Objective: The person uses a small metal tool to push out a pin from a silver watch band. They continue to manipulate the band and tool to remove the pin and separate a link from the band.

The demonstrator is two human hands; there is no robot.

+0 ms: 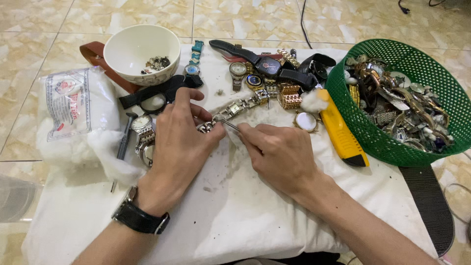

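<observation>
My left hand presses down on one end of a silver metal watch bracelet lying on a white cloth. My right hand pinches a thin metal tool, whose tip touches the bracelet link beside my left thumb. The bracelet stretches up and right towards a row of watches. A dark wristwatch is on my left wrist.
A white bowl with small parts stands at the back left, a bag of cotton wool at the left. Several watches lie at the back. A yellow utility knife lies beside a green mesh basket of watch parts.
</observation>
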